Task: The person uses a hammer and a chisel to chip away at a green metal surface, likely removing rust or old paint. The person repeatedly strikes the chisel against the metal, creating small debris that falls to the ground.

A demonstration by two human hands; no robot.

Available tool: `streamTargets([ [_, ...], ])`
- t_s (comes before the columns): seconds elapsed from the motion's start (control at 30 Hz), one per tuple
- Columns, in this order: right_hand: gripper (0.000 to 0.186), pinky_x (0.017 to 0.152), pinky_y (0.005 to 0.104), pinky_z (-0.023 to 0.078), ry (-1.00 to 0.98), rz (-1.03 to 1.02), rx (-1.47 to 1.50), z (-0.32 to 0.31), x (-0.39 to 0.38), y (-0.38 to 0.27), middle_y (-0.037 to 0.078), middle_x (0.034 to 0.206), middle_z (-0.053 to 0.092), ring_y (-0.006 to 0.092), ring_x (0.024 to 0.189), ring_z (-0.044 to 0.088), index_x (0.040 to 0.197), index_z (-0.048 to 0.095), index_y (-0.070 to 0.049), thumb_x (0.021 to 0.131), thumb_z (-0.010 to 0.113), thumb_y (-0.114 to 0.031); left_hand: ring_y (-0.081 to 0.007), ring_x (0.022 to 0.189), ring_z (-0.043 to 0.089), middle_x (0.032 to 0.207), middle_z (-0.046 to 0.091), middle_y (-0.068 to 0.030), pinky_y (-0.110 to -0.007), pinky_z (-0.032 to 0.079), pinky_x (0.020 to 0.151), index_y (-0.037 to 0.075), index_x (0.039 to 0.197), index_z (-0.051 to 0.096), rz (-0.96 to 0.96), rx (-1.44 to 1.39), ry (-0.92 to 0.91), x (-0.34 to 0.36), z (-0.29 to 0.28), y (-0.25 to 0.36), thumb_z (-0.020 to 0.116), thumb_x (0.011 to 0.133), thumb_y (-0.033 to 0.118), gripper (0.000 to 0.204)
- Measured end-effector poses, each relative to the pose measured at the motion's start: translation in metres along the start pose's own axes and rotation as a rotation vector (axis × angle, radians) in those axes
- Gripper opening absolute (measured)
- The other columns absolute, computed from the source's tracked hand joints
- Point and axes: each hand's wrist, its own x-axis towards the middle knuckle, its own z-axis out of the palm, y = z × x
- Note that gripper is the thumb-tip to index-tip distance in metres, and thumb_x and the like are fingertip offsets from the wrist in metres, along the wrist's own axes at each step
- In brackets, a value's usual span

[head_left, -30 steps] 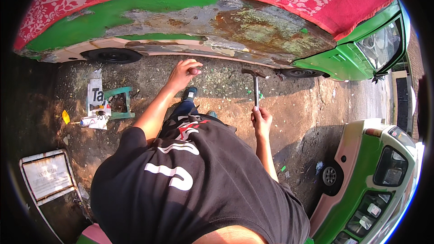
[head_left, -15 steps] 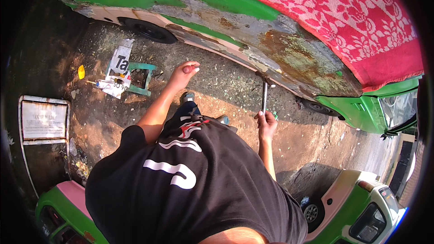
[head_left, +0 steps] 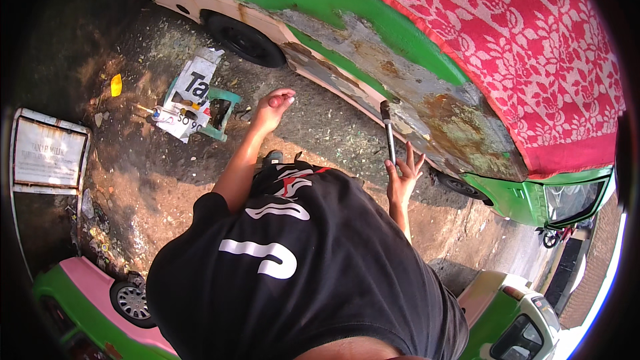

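My right hand (head_left: 402,179) loosely holds a hammer (head_left: 390,135) by its pale metal handle, with several fingers spread away from it. The dark hammer head points up, close to the lower side of a green and pink van (head_left: 427,103). The van's panel shows rust, grey patches and peeled paint. My left hand (head_left: 270,113) is closed round a reddish-brown, rounded piece (head_left: 276,101); most of it is hidden and its kind cannot be made out. This hand is held in front of me, apart from the van.
A red flowered cloth (head_left: 520,47) drapes over the van. To the left, a teal stool (head_left: 227,112) stands beside printed sheets (head_left: 193,87) with tools on them. A framed sign (head_left: 50,153) stands at far left. Parked vehicles (head_left: 93,293) are behind me.
My right hand's fingers have spread, and the hammer head has shifted up and left in view. The left hand keeps its closed grip. The whole view has turned slightly.
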Motion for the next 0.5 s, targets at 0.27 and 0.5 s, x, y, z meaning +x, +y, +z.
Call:
streamTargets([
  [0.27, 0.027, 0.107, 0.0726, -0.004, 0.029, -0.138, -0.199, 0.051, 0.017, -0.096, 0.0, 0.159, 0.025, 0.0427, 0.147, -0.006, 0.088, 0.077, -0.014, 0.078, 0.076, -0.039, -0.0107, 0.089, 0.061, 0.097, 0.069, -0.004, -0.026, 0.048, 0.082, 0.002, 0.105, 0.068, 0.007, -0.057, 0.076, 0.014, -0.086, -0.024, 0.068, 0.09, 0.01, 0.017],
  [0.5, 0.023, 0.106, 0.0479, 0.033, 0.005, -0.125, -0.015, 0.066, 0.008, -0.129, 0.012, 0.141, 0.051, 0.0311, 0.131, 0.043, 0.095, 0.071, -0.001, 0.082, 0.074, -0.02, -0.0111, 0.091, 0.061, 0.097, 0.068, -0.0038, -0.025, 0.048, 0.084, 0.001, 0.102, 0.067, -0.024, -0.081, 0.045, 0.029, -0.115, -0.036, 0.066, 0.09, 0.007, 0.013],
])
